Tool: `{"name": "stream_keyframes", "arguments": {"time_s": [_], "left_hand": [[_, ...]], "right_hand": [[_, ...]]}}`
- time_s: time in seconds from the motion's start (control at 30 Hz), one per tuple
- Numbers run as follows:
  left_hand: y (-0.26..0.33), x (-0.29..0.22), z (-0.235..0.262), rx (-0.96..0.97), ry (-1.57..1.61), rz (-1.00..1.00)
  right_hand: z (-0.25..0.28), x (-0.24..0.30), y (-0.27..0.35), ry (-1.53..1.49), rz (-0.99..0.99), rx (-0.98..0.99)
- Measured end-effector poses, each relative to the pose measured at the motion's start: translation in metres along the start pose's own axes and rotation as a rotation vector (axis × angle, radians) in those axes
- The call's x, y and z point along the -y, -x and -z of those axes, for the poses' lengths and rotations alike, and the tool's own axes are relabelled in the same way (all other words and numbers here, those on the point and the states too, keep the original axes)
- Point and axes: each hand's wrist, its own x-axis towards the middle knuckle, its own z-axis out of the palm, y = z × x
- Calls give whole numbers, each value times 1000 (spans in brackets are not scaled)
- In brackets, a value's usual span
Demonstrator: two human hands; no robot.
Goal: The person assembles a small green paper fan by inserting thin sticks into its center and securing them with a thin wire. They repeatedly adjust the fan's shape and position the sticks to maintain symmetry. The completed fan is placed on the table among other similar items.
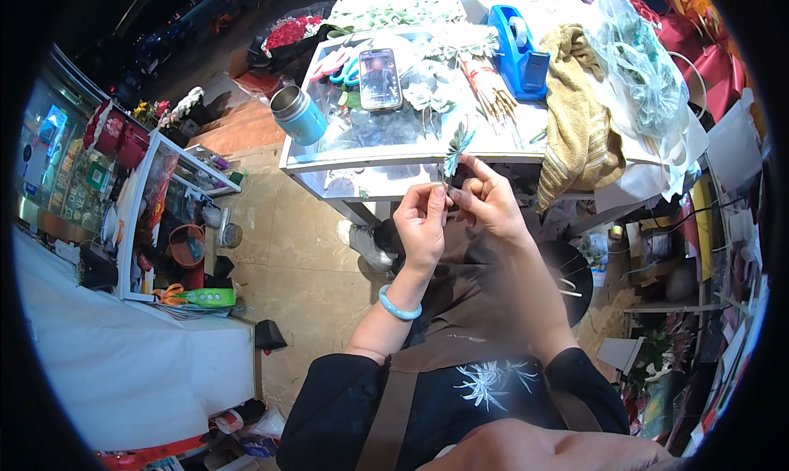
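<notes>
A small pale blue-green flower or leaf sprig (457, 149) stands upright just in front of the white table's near edge. My left hand (422, 224) is closed, its thumb and forefinger pinching the thin stem below the petals. Close against it, my right hand (491, 201) also pinches at the stem, with one finger raised beside the petals. The exact spot where the fingertips meet is partly hidden. Beyond my hands, similar pale flowers (431, 86) lie on the table, and a bundle of thin brown stems (491, 90) rests to their right.
On the glass-topped white table (370, 160) are a phone (380, 80), a blue metal cup (299, 116) at the left corner, scissors (346, 71) and a blue tape dispenser (519, 53). A mustard towel (575, 117) hangs over the near edge. Shelves crowd both sides.
</notes>
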Motion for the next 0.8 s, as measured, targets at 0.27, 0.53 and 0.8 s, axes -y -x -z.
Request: {"name": "stream_keyframes", "arguments": {"time_s": [0.27,0.53,0.8], "left_hand": [[5,-4,-6,65,44,16],[8,-8,-5,73,34,85],[4,-10,-5,147,135,160]], "right_hand": [[1,3,4,14,43,20],[-2,-4,6,-42,200,1],[-9,-5,9,-246,253,16]]}}
